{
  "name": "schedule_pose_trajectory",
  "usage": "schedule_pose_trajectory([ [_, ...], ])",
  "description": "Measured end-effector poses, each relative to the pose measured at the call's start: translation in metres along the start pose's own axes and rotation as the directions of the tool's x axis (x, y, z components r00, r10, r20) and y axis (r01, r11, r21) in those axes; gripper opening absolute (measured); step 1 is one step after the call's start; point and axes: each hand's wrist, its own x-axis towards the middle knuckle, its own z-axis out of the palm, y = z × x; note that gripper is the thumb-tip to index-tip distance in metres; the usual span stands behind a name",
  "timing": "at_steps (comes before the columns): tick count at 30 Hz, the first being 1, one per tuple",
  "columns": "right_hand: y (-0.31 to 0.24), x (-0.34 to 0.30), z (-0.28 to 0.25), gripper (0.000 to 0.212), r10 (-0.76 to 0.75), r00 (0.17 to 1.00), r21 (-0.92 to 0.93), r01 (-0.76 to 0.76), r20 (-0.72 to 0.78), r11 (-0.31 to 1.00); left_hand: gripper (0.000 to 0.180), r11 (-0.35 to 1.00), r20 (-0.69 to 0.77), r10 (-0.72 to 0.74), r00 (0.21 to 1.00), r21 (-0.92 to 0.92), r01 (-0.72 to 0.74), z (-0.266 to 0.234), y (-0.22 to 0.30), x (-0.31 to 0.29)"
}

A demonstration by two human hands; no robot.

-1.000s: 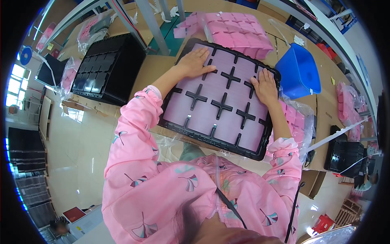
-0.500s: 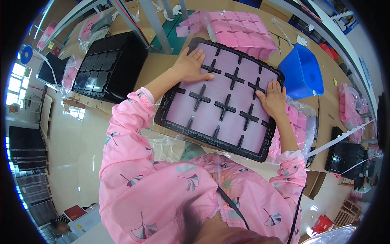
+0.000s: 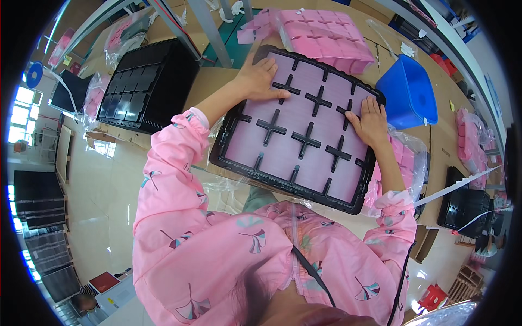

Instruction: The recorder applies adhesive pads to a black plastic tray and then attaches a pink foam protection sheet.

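A black plastic tray (image 3: 284, 188) with raised cross-shaped ribs lies tilted in front of me. Its square compartments show a pale pink-purple sheet-like surface (image 3: 291, 111). My left hand (image 3: 258, 82) rests flat over the tray's far left corner, thumb stretched inward across a cross rib. On the right rim my right hand (image 3: 372, 126) lies with fingers extended and the thumb reaching onto the pink surface. Neither hand is closed around anything. What is under the tray is mostly hidden.
Stacked black trays (image 3: 147, 89) stand at the left beside metal frame posts. Pink padded blocks (image 3: 329, 41) lie beyond the tray, and a blue bin (image 3: 406, 92) stands to its right. More pink pieces in clear plastic (image 3: 403, 157) sit by my right forearm.
The view has shifted slightly, so the tray and bin appear a little farther right and higher. Both hands stay flat on the tray.
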Motion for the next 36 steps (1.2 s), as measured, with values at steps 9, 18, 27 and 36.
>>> schedule_pose_trajectory([
  [9, -0.016, 0.019, -0.035, 0.086, -0.013, 0.975, 0.007, 0.012, 0.224, 1.0, 0.104, 0.996, -0.072, 0.02, 0.997, -0.081, -0.026, 0.007, -0.002, 0.009],
  [18, 0.006, 0.01, 0.009, 0.087, 0.007, 0.998, 0.029, -0.009, 0.057, 1.0, 0.061, 0.99, -0.577, 0.112, 0.809, 0.138, -0.039, 0.035, -0.005, 0.03],
  [27, -0.019, -0.116, -0.024, 0.063, -0.223, 0.962, 0.276, 0.259, -0.155, 0.926, 0.081, 0.967, -0.12, 0.094, 0.988, -0.223, -0.12, -0.005, 0.036, -0.1],
  [36, -0.051, -0.205, -0.048, 0.065, -0.335, 0.942, 0.299, 0.326, -0.022, 0.897, 0.085, 0.956, -0.024, 0.137, 0.99, -0.257, -0.139, -0.006, 0.081, -0.206],
])
